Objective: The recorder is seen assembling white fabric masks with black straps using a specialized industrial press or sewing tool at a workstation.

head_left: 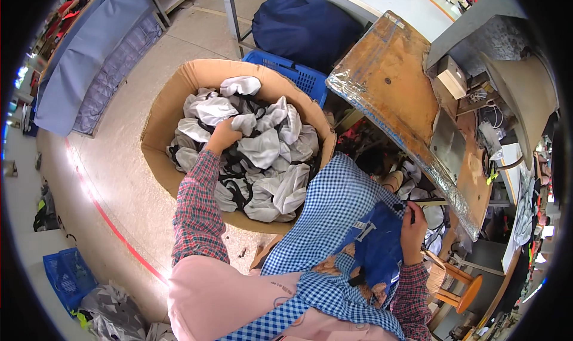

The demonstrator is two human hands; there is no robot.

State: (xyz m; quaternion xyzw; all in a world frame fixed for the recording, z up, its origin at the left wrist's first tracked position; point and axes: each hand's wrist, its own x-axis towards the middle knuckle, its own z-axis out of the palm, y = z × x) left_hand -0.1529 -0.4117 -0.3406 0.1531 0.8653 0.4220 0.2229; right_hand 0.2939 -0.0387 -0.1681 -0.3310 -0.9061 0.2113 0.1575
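Your left hand (pixel 224 136) pinches one white cloth piece (pixel 243 123), low among the heap (pixel 262 149) inside the carton's (pixel 160 123) left edge; plenty remains there. Your right hand (pixel 413 233) curls beside your checked apron (pixel 307 194) (whether it grips anything, I cannot tell).

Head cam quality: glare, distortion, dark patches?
Head view: black rim, and the red floor line looks curved; head view: glare on the floor by that line's upper end, glints on the plastic wrap along the tabletop edge; head view: dim under the tabletop, left hand clear.
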